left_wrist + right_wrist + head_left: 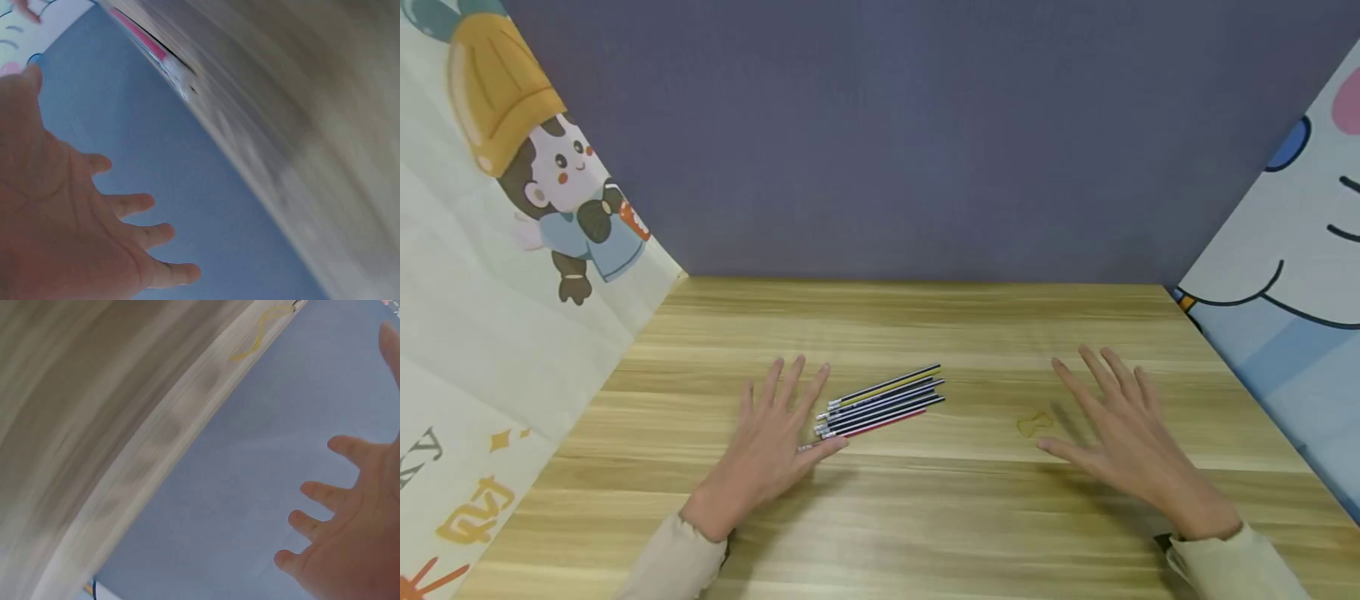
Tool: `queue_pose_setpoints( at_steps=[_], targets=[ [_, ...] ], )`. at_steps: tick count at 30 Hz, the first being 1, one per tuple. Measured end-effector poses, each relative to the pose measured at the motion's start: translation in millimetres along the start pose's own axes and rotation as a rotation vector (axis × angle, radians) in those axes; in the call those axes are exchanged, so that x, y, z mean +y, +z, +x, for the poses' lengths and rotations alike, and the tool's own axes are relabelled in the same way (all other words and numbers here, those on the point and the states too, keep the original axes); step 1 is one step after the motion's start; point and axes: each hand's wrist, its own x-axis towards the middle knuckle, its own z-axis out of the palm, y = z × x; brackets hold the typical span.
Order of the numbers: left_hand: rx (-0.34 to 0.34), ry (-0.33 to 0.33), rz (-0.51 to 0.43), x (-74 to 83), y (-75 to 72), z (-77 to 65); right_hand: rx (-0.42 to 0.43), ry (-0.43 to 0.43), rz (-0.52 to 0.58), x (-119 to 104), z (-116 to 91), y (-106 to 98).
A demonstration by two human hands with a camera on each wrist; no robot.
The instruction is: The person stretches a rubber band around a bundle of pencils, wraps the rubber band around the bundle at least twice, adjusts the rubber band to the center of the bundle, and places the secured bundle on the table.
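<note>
Several pencils (883, 402) lie loosely side by side on the wooden table, mostly dark-striped, with yellow and red ones among them. Their eraser ends point left. My left hand (767, 450) hovers just left of them with fingers spread, its thumb over the nearest pencil end. In the left wrist view the palm (69, 219) faces the camera, holding nothing. A yellow rubber band (1035, 424) lies twisted on the table to the right. Beside it my right hand (1123, 442) is spread above the table, also holding nothing. The rubber band (262, 331) shows in the right wrist view too.
A wood-grain table (925, 517) fills the lower part of the head view. Behind it stands a dark blue-grey panel (925, 142). Cartoon-printed sheets hang on the left (490, 317) and the right (1292, 333).
</note>
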Motion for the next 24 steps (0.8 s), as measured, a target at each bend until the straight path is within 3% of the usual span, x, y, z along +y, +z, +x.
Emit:
queue_pose_setpoints(
  at_steps=[7,11,14,18,21,24],
  targets=[
    [-0.043,-0.045,-0.202,3.7,-4.8,1.8,0.01,-0.007,0.169,-8,15,1],
    [-0.043,-0.065,-0.328,5.5,-9.4,1.3,0.025,0.032,0.312,-12,25,2],
    [-0.034,-0.078,-0.397,7.6,-12.4,2.1,-0.026,0.082,0.522,-15,33,3],
    [-0.011,-0.088,-0.493,10.3,-14.2,5.6,-0.192,0.208,0.885,-18,46,1],
    [0.011,-0.097,-0.627,10.5,-15.1,8.6,-0.28,0.276,1.105,-20,59,2],
    [0.014,-0.122,-0.769,8.2,-16.9,10.0,-0.305,0.272,1.263,-23,72,9]
  ],
)
